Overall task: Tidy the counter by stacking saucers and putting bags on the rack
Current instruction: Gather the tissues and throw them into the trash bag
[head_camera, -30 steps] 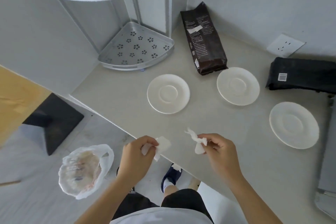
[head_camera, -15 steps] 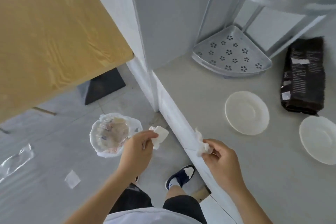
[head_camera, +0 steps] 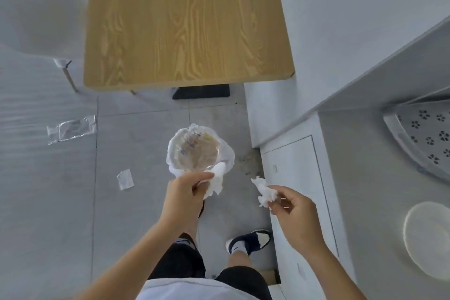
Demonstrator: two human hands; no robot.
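Note:
My left hand (head_camera: 183, 191) pinches a crumpled white tissue (head_camera: 216, 181) just above the near rim of a small bin lined with a white plastic bag (head_camera: 198, 148) on the floor. My right hand (head_camera: 295, 210) holds a second crumpled tissue (head_camera: 264, 191) over the floor beside the cabinet front. One white saucer (head_camera: 428, 238) lies on the grey counter (head_camera: 379, 178) at the right edge of view. The perforated metal corner rack (head_camera: 426, 139) stands at the counter's far right. The dark bags are out of view.
A wooden table (head_camera: 187, 22) fills the upper middle, with a black base (head_camera: 201, 91) under it. A scrap of paper (head_camera: 125, 179) and a clear wrapper (head_camera: 71, 128) lie on the tiled floor. My feet stand below, one shoe (head_camera: 249, 242) by the white cabinet door (head_camera: 297, 178).
My view has swung left, away from the counter towards the floor and table. Both hands moved left with their tissues; the left one now hovers at the bin's rim.

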